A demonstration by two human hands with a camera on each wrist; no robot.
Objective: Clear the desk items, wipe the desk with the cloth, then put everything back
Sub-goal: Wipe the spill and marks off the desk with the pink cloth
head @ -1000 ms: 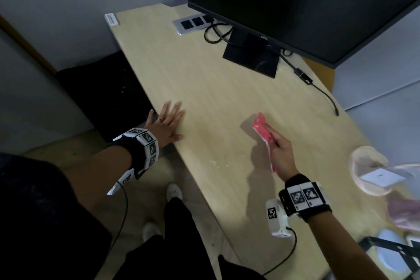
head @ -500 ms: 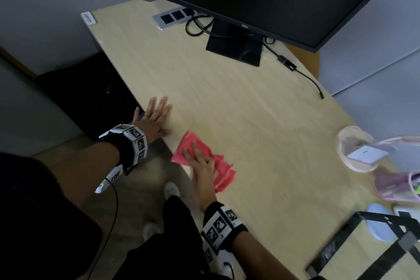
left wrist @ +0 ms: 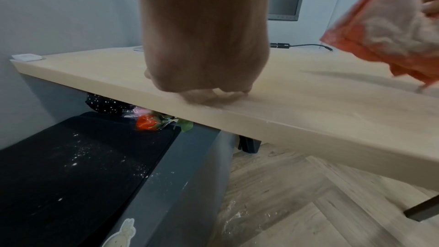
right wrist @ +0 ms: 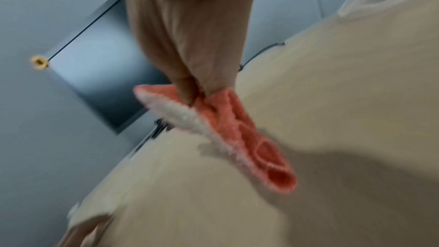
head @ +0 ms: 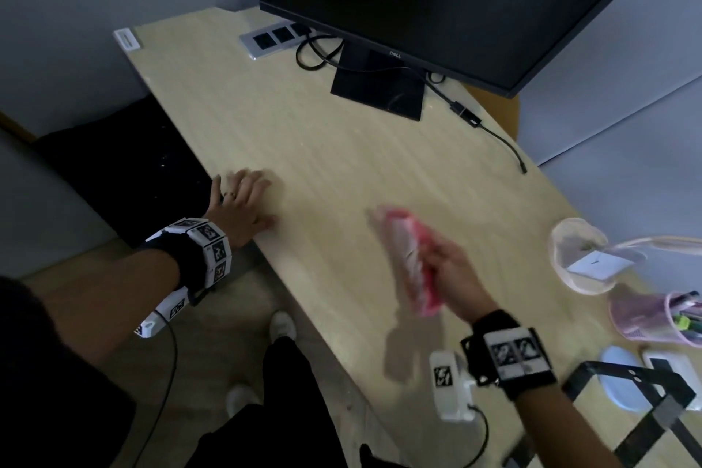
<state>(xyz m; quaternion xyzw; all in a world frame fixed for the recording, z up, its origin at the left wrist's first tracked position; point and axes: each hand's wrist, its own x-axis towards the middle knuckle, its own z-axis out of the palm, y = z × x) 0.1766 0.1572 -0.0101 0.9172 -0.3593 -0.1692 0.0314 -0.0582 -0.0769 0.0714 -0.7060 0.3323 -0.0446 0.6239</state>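
Note:
The pink cloth (head: pixel 408 260) hangs lifted above the light wooden desk (head: pixel 342 171), pinched in my right hand (head: pixel 454 266); its shadow falls on the desk below. The right wrist view shows the fingers (right wrist: pixel 187 89) squeezing the folded cloth (right wrist: pixel 232 134), pink on one side and white on the other. My left hand (head: pixel 243 203) rests flat on the desk's left edge with fingers spread. In the left wrist view the hand (left wrist: pixel 206 74) presses on the desk edge (left wrist: pixel 308 131), and the cloth (left wrist: pixel 389 31) is at the upper right.
A black monitor (head: pixel 437 4) on its stand (head: pixel 380 87), a socket strip (head: pixel 271 39) and a loose cable (head: pixel 497 137) occupy the back. At the right lie a pink mesh pencil case (head: pixel 653 315), a pale pouch with a card (head: pixel 581 262) and a black strap (head: pixel 638 403). A dark cabinet (left wrist: pixel 71 166) stands under the desk.
My right hand swept the cloth from the desk's near edge to the right and lifted it off the surface. The left hand stayed on the desk edge.

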